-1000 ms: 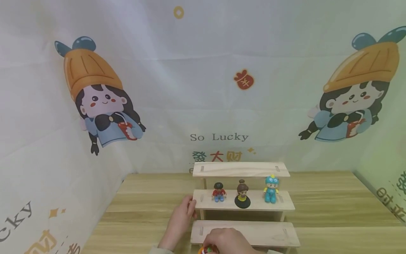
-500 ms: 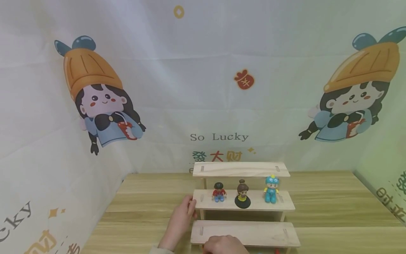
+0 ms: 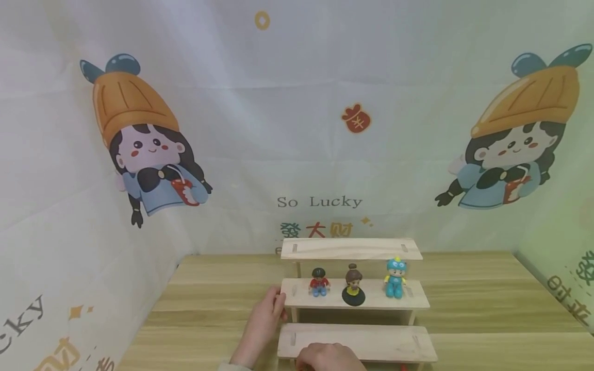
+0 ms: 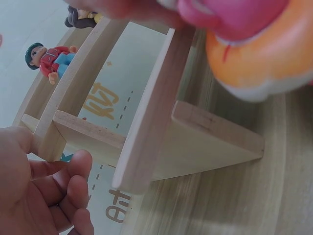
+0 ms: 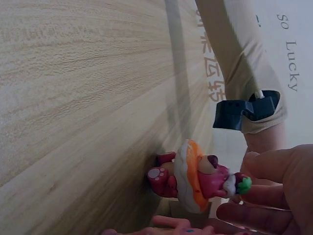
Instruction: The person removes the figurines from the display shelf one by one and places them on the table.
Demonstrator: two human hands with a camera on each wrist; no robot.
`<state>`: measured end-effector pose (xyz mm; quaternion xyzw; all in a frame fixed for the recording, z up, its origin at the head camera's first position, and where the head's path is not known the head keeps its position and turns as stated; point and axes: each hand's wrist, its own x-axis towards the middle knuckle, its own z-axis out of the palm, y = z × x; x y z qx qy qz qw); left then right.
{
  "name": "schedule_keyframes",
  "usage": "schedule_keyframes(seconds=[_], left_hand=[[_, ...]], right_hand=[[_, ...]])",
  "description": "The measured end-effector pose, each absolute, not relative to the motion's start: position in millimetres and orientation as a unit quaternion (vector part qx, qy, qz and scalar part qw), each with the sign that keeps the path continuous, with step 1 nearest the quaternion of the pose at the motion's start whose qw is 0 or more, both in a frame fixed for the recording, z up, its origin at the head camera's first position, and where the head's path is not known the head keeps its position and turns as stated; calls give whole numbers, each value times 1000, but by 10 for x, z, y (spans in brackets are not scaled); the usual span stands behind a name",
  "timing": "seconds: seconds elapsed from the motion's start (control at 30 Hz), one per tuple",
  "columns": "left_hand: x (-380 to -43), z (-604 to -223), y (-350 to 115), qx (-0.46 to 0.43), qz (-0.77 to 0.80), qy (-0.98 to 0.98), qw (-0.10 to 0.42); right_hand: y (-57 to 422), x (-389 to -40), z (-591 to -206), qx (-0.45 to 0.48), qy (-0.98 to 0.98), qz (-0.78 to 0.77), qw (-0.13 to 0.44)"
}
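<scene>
My left hand [image 3: 264, 319] grips the left end of the middle board of a stepped wooden shelf [image 3: 371, 296], thumb and fingertips at its edge in the left wrist view. At the front of the lowest board is my right hand [image 3: 329, 356]. In the right wrist view its thumb and fingers pinch the strawberry top of a pink bear figurine [image 5: 215, 181] wearing an orange-and-white ring. The bear's feet are close to the tabletop, and the head view hides most of it. Seen large in the left wrist view, the bear's ring [image 4: 259, 63] is near the lowest board.
On the middle board stand a red-jacketed toy figure [image 3: 319, 283], a bun-haired figurine [image 3: 353, 283] on a black base, and a blue-suited figure [image 3: 395, 281]. Another pink toy [image 5: 181, 230] shows at the right wrist view's bottom edge. A printed cloth [image 3: 260, 129] hangs behind the table.
The right hand has drawn slightly lower with the bear figurine, whose orange ring was visible a second ago in the head view. The left hand stays on the shelf.
</scene>
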<state>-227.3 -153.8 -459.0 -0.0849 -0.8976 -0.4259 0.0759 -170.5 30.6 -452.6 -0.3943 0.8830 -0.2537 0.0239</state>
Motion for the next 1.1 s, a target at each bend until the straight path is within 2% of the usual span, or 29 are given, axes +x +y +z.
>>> schedule_keyframes(seconds=[0.17, 0.47, 0.83, 1.1], left_hand=[[-2280, -4588, -1535, -76, -427, -899, 57], [-2311, -4608, -1552, -70, -427, -900, 52], [-2294, -4604, -1541, -77, -426, -900, 58], [-2300, -4603, -1546, -82, -424, -900, 58]], right_hand=[[392, -1687, -4406, -379, 889, -254, 34], [477, -1676, -4344, -354, 894, -275, 18], [384, -1726, -4442, -363, 903, -228, 7], [313, -1732, -4496, -407, 891, -201, -4]])
